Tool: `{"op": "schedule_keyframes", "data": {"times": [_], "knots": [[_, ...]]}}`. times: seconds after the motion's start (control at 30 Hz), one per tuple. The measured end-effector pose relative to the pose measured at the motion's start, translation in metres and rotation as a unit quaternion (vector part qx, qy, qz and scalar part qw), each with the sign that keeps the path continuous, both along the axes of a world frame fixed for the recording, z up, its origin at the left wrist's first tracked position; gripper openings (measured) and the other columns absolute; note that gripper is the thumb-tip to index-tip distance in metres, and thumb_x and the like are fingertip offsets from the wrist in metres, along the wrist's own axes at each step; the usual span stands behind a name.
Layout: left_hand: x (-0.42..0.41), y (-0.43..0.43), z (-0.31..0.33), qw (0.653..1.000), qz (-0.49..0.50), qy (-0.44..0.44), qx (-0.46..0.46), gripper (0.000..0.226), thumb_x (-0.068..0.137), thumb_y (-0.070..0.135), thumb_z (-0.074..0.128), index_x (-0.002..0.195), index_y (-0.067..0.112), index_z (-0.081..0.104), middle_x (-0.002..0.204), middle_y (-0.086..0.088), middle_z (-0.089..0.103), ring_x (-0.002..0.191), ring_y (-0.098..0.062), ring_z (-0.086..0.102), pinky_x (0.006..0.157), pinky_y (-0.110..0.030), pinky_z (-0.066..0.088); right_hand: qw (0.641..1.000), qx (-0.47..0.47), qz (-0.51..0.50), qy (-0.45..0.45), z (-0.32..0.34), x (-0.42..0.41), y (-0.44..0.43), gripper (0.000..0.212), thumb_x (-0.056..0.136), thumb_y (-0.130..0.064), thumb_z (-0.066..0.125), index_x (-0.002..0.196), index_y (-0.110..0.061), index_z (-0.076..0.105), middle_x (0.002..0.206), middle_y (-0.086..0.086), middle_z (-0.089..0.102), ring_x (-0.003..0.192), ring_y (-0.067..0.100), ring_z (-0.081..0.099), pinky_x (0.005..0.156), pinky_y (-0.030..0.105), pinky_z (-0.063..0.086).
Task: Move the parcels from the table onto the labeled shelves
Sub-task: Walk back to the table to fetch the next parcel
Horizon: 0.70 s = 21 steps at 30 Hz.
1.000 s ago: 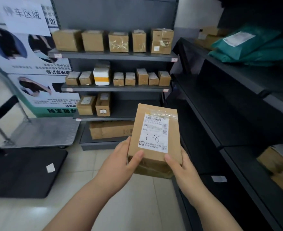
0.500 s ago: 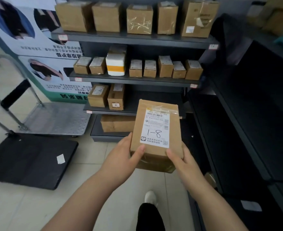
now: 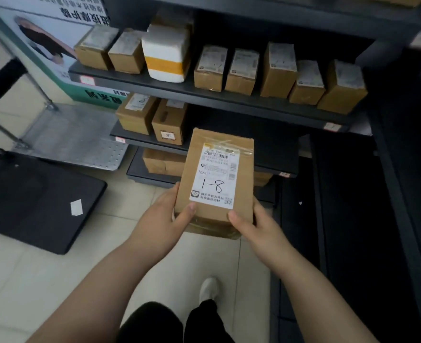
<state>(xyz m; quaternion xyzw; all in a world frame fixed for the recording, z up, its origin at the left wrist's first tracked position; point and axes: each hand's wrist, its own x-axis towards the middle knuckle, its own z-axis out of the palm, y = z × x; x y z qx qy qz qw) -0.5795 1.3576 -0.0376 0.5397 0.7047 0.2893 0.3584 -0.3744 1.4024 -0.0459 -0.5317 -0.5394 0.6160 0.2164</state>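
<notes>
A brown cardboard parcel (image 3: pixel 244 169) with a white label marked "1-8" is held up in front of me. My left hand (image 3: pixel 165 219) grips its lower left edge, thumb on the front face. My right hand (image 3: pixel 256 224) grips its lower right corner the same way. Behind it stands a dark shelf unit (image 3: pixel 229 97). One shelf carries several small brown boxes and a white foam box (image 3: pixel 166 53) with an orange band. The shelf below holds two brown boxes (image 3: pixel 152 117) at its left end.
A metal platform trolley (image 3: pixel 75 137) and a black flat mat (image 3: pixel 31 201) lie on the tiled floor to the left. Another dark shelf unit (image 3: pixel 378 206) runs along the right. A large box (image 3: pixel 162 162) sits on the lowest shelf. My shoe (image 3: pixel 208 288) shows below.
The view has closed in on the shelf unit and tilted down; the top shelf has left the frame. The parcel stays in both hands at the same grip.
</notes>
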Motion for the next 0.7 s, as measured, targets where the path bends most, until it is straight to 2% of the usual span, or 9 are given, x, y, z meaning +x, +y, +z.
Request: {"op": "schedule_keyframes", "data": {"times": [0.1,0.2,0.23,0.37,0.53,0.63,0.7], "knots": [[-0.007,0.026,-0.021,1.0,0.001,-0.008,-0.023,0.049,0.093,0.042,0.046,0.141,0.033,0.041,0.13,0.013,0.055,0.116,-0.007,0.052,0.093,-0.026,0.04,1.0,-0.009,0.01,-0.011,-0.018,-0.007,0.026,0.055,0.09,-0.034,0.063,0.14,-0.035,0.04,0.122,-0.022,0.062,0.112,-0.006,0.056,0.096,0.02,0.044],[-0.017,0.051,-0.042,0.999,-0.009,-0.017,-0.047,0.056,0.087,0.048,0.041,0.141,0.034,0.041,0.131,0.013,0.054,0.118,-0.006,0.049,0.096,-0.029,0.041,0.999,-0.022,0.014,-0.027,-0.034,-0.017,0.049,0.051,0.092,-0.031,0.061,0.139,-0.034,0.041,0.119,-0.024,0.061,0.105,-0.012,0.056,0.083,0.006,0.044],[-0.022,0.058,-0.05,0.998,-0.02,-0.023,-0.053,0.058,0.085,0.05,0.04,0.141,0.034,0.04,0.132,0.013,0.054,0.119,-0.006,0.049,0.097,-0.029,0.041,0.999,-0.028,0.017,-0.033,-0.04,-0.02,0.056,0.052,0.092,-0.031,0.061,0.14,-0.035,0.04,0.12,-0.024,0.06,0.106,-0.012,0.056,0.081,0.005,0.043],[-0.043,0.084,-0.086,0.993,-0.066,-0.04,-0.086,0.062,0.085,0.055,0.04,0.143,0.035,0.036,0.136,0.016,0.051,0.123,-0.004,0.047,0.102,-0.031,0.04,0.998,-0.042,0.007,-0.048,-0.067,-0.035,0.081,0.055,0.091,-0.028,0.062,0.141,-0.036,0.038,0.122,-0.025,0.059,0.11,-0.01,0.054,0.089,0.011,0.042],[-0.082,0.128,-0.13,0.986,-0.107,-0.038,-0.119,0.072,0.082,0.068,0.037,0.146,0.038,0.028,0.142,0.019,0.045,0.127,-0.003,0.044,0.105,-0.037,0.041,0.996,-0.073,-0.021,-0.052,-0.106,-0.069,0.115,0.052,0.091,-0.02,0.063,0.137,-0.034,0.042,0.118,-0.025,0.062,0.108,-0.011,0.056,0.087,0.01,0.044],[-0.107,0.163,-0.156,0.986,-0.116,-0.036,-0.11,0.066,0.084,0.064,0.041,0.144,0.039,0.032,0.135,0.018,0.05,0.12,-0.002,0.049,0.1,-0.036,0.045,0.995,-0.069,-0.044,-0.059,-0.136,-0.093,0.141,0.051,0.091,-0.02,0.064,0.136,-0.032,0.045,0.118,-0.023,0.063,0.107,-0.009,0.057,0.088,0.011,0.045],[-0.119,0.186,-0.173,0.989,-0.107,-0.026,-0.102,0.058,0.09,0.055,0.049,0.144,0.038,0.033,0.131,0.018,0.051,0.115,-0.002,0.051,0.099,-0.03,0.045,0.994,-0.066,-0.056,-0.065,-0.157,-0.106,0.162,0.047,0.09,-0.02,0.064,0.132,-0.033,0.047,0.116,-0.022,0.064,0.108,-0.006,0.058,0.091,0.015,0.045]]}}
